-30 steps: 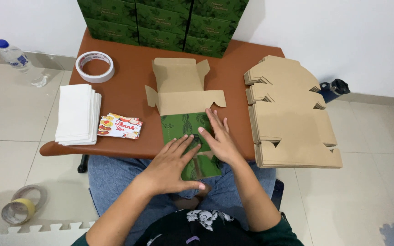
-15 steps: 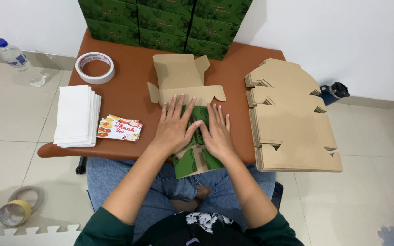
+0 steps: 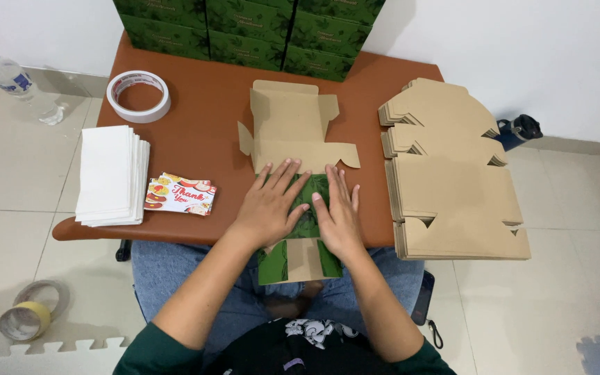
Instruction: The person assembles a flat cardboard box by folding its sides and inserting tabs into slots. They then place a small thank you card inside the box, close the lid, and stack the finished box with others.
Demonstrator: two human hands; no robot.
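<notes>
Pressing flat | both hands [image 3: 303,208] | box blank [image 3: 293,135], tan inside, green outside

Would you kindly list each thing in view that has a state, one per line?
Flat box blank: unfolded, pressed at its green panel.
Left hand: flat, fingers spread.
Right hand: flat, palm down.
Cardboard stack: flat, unfolded.
Tape roll: lying flat.
Water bottle: capped.
White sheets: stacked.
</notes>
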